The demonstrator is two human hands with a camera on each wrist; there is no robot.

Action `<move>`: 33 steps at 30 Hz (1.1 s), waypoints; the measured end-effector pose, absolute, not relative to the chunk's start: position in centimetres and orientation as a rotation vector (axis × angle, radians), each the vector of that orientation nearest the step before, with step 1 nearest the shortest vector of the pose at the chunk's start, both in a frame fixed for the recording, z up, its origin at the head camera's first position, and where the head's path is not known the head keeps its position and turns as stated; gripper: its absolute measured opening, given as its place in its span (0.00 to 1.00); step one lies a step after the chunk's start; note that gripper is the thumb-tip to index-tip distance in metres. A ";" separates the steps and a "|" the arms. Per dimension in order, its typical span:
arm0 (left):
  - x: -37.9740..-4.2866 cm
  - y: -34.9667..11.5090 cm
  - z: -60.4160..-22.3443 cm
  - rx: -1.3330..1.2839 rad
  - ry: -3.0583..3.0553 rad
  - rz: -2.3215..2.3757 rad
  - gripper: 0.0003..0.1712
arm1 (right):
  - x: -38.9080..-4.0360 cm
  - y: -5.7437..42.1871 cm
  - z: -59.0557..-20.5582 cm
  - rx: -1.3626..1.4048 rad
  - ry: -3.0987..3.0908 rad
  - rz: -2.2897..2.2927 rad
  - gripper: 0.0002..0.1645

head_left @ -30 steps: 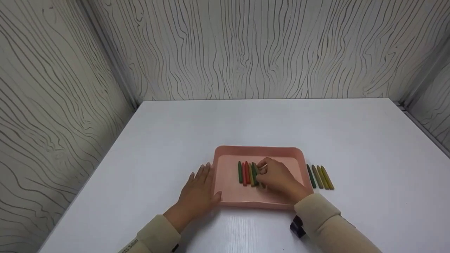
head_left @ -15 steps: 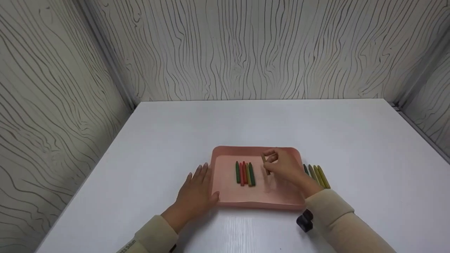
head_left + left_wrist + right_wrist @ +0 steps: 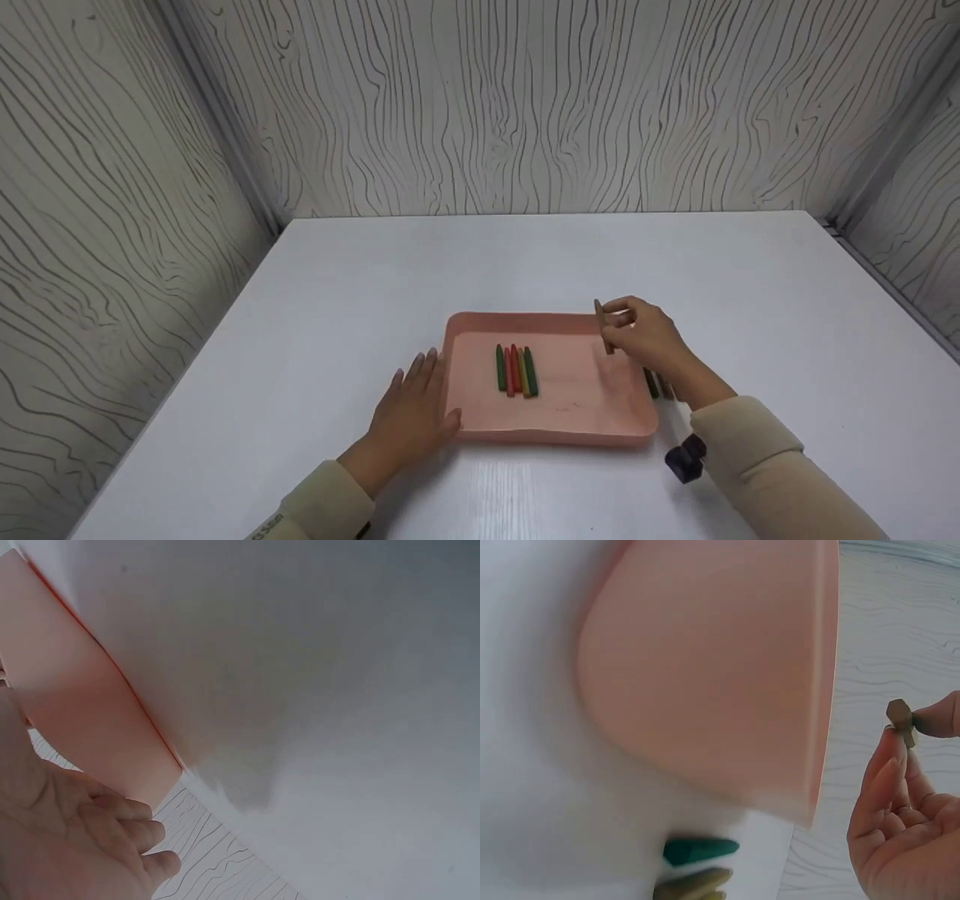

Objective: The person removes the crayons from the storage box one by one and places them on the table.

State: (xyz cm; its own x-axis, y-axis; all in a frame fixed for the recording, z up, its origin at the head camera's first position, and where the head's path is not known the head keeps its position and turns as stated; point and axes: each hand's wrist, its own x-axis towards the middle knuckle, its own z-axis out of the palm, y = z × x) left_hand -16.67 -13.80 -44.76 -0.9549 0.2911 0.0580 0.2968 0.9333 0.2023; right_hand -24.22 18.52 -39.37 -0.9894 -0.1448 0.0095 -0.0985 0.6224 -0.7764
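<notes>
Here the right hand [image 3: 651, 337] pinches one brown crayon [image 3: 601, 318] aloft.

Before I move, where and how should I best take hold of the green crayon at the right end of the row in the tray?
I would pinch the green crayon at its middle, from above and right. It is slim and points away from you; on its right is bare tray, while the ochre crayon lies close along its left.

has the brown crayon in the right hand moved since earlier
Yes. In the head view, the brown crayon has moved right across the pink tray, away from the crayon row.
</notes>
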 end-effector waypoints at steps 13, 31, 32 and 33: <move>-16.7 -13.9 -44.6 -0.456 -3.069 -0.371 0.44 | -23.9 23.8 -39.9 -0.121 2.811 -1.258 0.27; -16.6 -13.8 -44.8 -0.485 -3.041 -0.334 0.42 | -23.4 28.5 -42.5 0.029 2.784 -1.075 0.30; -16.6 -13.8 -44.9 -0.485 -3.040 -0.334 0.42 | -23.3 28.6 -42.5 0.035 2.782 -1.059 0.30; -16.6 -13.8 -44.9 -0.486 -3.039 -0.331 0.42 | -23.3 28.7 -42.6 0.038 2.776 -1.049 0.30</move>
